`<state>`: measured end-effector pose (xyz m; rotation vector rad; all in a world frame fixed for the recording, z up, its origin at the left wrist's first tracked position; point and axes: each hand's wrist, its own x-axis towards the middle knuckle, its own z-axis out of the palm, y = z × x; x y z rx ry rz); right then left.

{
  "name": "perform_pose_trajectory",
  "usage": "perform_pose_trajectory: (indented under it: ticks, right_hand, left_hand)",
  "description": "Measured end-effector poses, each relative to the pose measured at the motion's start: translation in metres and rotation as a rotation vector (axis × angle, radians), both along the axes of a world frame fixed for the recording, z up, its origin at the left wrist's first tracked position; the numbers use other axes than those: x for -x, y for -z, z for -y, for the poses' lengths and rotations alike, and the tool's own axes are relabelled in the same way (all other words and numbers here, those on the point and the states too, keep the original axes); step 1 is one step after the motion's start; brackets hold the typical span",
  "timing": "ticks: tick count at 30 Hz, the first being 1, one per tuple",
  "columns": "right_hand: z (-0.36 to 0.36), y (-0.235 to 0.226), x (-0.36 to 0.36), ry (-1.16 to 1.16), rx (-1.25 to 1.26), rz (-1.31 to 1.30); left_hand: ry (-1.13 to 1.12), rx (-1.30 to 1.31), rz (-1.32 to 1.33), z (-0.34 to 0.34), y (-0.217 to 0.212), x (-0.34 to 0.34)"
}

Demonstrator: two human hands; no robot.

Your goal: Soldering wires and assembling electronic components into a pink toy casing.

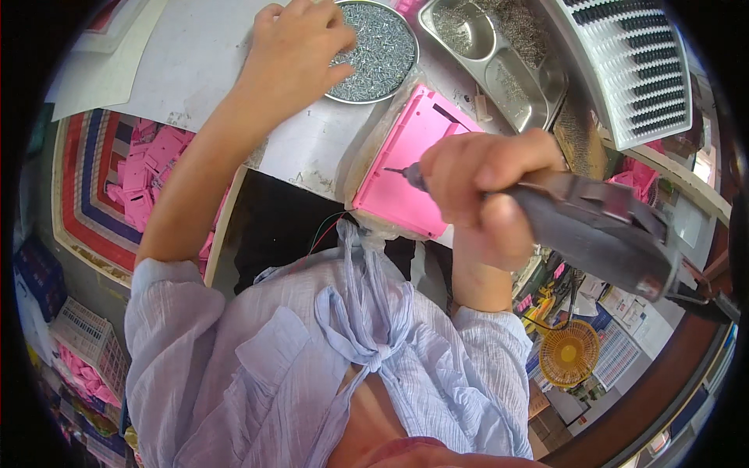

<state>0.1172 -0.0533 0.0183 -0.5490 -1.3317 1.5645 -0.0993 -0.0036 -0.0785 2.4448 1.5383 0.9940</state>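
Observation:
My right hand (488, 187) is wrapped round a dark electric screwdriver (597, 234), its thin bit pointing left above a pink plastic panel (406, 168). The panel lies in a holder edged with clear wrapping near the front of the table. My left hand (300, 51) reaches to a round metal dish (382, 47) filled with small silver screws. Its fingers are bent over the dish's left rim, with the thumb apart from them; some fingertips are hidden, and I see nothing held.
A divided steel tray (499, 66) with small metal parts stands beyond the panel. A white rack (632, 70) with rows of black pieces is at the far right. Pink parts (152, 164) fill a striped-lined drawer at left. A yellow fan (569, 353) sits lower right.

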Motion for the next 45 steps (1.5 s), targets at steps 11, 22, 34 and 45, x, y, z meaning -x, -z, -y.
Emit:
perform_pose_trajectory:
  ticks: [11, 22, 34, 45]
  right_hand:
    - [0.021, 0.013, 0.009, 0.003, -0.061, 0.258]
    - [0.012, 0.011, -0.003, -0.034, -0.084, 0.074]
    - [0.016, -0.02, -0.015, -0.146, -0.226, -0.089]
    - [0.026, -0.016, -0.013, -0.152, -0.143, -0.118]
  left_hand:
    - [-0.155, 0.051, -0.194, -0.01, 0.018, -0.006]
    - [0.252, 0.26, 0.221, 0.01, -0.004, 0.007]
    - [0.427, 0.154, 0.465, 0.107, -0.007, -0.031]
    - [0.498, 0.172, 0.447, 0.104, -0.018, -0.026]
